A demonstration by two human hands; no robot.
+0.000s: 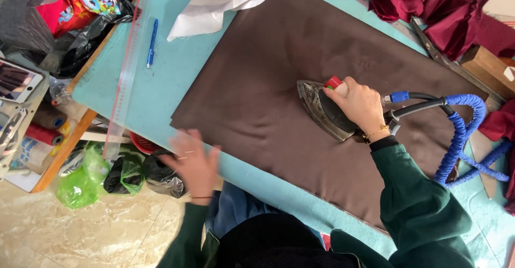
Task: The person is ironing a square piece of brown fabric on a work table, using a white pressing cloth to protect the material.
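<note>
A large brown cloth [257,80] lies flat on a teal-covered table [161,80]. My right hand [360,105] grips the handle of a metal steam iron [317,107] that rests on the cloth, its tip pointing left. A black hose and a blue coiled cord [460,139] run off to the right from the iron. My left hand [194,163] is blurred, fingers spread, at the near edge of the table beside the cloth's corner, and holds nothing.
A clear ruler [126,69] and a blue pen [152,43] lie on the table's left. White cloth [214,2] is at the top, maroon fabric [434,5] at top right. Green and black bags [123,174], thread spools [45,126] and a phone [19,80] sit left.
</note>
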